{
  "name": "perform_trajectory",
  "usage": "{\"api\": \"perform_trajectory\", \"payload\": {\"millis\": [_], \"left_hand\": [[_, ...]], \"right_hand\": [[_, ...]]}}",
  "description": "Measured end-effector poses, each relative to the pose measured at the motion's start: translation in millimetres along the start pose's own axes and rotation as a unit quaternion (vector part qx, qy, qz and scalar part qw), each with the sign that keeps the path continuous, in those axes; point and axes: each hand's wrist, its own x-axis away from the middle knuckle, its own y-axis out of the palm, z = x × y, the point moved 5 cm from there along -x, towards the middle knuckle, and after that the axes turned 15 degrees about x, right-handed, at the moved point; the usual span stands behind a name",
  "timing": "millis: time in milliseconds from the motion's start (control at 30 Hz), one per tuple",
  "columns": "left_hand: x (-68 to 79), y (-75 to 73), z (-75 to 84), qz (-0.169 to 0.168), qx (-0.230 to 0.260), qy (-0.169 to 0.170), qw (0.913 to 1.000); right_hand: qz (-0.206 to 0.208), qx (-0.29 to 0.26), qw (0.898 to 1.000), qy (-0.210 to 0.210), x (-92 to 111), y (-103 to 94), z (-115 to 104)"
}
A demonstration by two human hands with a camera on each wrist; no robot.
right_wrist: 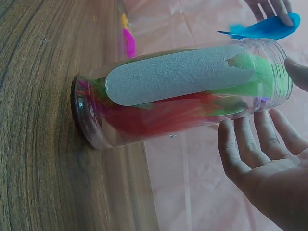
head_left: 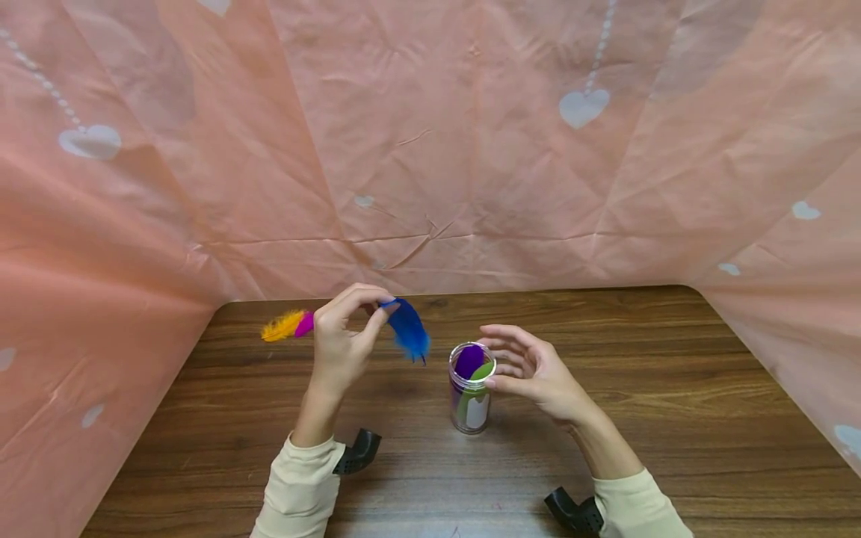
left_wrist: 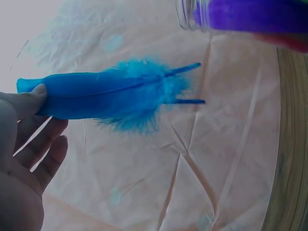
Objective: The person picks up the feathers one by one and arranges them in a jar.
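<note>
My left hand (head_left: 339,336) pinches blue feathers (head_left: 410,329) by their broad tips, between thumb and fingers. Their quill ends hang down to the left of the jar; two quills show in the left wrist view. A glass jar (right_wrist: 108,126) stands upright on the table. Purple (head_left: 470,360), green (right_wrist: 257,72) and red feathers (right_wrist: 159,115) are inside it, and a torn white label (right_wrist: 173,74) is on its side. With thumb on one side and fingers on the other, my right hand (head_left: 531,373) holds the jar near its threaded mouth.
An orange feather (head_left: 282,326) and a magenta one (head_left: 305,323) lie at the far left of the wooden table (head_left: 639,373), partly behind my left hand. Pink cloth (head_left: 471,149) with white hearts rises behind and at both sides. Black wrist mounts (head_left: 359,452) extend inward from both sleeves.
</note>
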Motion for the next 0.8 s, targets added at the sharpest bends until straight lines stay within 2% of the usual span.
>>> {"api": "perform_trajectory", "payload": {"millis": [467,800], "left_hand": [[-1.6,20.3,16.8,0.043,0.066,0.030,0.9965],[-7.3,37.0,18.8,0.030,0.080,0.035,0.9958]], "right_hand": [[0.000,0.006,1.000,0.003,5,-0.3,2],[0.002,0.005,1.000,0.008,4,-0.7,1]]}}
